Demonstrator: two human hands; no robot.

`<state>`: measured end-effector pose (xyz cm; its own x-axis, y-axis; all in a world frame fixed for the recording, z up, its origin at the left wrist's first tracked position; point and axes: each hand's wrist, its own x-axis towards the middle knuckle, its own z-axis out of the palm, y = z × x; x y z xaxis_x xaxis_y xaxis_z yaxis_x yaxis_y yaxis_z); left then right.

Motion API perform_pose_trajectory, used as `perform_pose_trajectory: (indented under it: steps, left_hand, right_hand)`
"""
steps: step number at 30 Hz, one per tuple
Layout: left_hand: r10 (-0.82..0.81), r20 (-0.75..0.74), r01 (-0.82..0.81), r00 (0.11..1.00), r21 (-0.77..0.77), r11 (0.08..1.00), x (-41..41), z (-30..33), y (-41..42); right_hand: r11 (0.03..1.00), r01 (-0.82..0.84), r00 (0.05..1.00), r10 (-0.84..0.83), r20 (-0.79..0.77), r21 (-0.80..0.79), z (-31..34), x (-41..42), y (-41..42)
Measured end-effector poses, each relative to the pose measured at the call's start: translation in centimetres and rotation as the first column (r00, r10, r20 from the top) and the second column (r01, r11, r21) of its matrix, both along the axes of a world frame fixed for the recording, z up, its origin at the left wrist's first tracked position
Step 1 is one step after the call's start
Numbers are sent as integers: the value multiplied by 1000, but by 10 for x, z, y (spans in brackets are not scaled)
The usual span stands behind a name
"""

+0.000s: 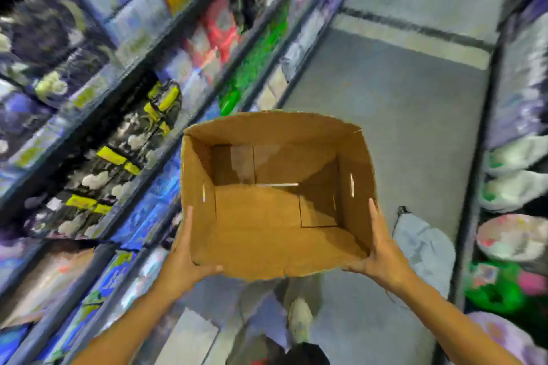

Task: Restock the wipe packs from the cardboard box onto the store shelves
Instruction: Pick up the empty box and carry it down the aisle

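Box (275,195) sat mid-frame, open top up, inside bare, no wipe packs visible. Left hand (185,258) clamped its 9 o'clock wall, right hand (376,249) its 3 o'clock wall, thumbs hooked under the near rim, probably to carry it level. Shelves (124,115) ran along 9 to 12 o'clock, blurred; packs there unreadable. Restock looked finished; box likely headed for disposal.

Blurred packaged goods crowd the store shelves (124,89) along the aisle's left side; more packs fill the right-hand shelves (516,175). Grey floor (385,104) runs between.
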<state>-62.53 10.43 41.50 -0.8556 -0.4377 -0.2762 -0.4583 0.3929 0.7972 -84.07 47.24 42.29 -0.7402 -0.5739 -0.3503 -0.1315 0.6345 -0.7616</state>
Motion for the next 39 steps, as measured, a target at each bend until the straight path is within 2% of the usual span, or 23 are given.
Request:
perform_pose_trajectory:
  steps: [8, 11, 20, 24, 30, 36, 39]
  left_hand:
    - [-174, -111, 167, 979, -68, 984, -176, 104, 2]
    - [-192, -205, 179, 960, -82, 980, -221, 128, -6]
    - [-339, -296, 322, 893, -107, 941, -385, 196, -74]
    - [-417, -346, 394, 840, -139, 909, -454, 220, -86]
    - [-515, -343, 475, 786, -199, 857, -571, 241, -75]
    - [-606, -345, 539, 716, -278, 795, -717, 249, -29]
    - [-617, -332, 541, 713, -298, 786, -793, 259, 1]
  right_hand:
    - [989, 148, 972, -144, -186, 7, 121, -123, 26]
    - [988, 157, 954, -152, -260, -2, 147, -159, 21]
    - [958, 286, 881, -275, -384, -30, 228, -265, -21]
    - [927, 366, 812, -362, -457, -84, 247, -306, -30]
    - [877, 469, 736, -451, -505, -99, 254, -374, -10]
    - [839, 520, 696, -523, -492, -157, 240, -484, 31]
    - [825, 540, 688, -546, -478, -165, 238, -558, 61]
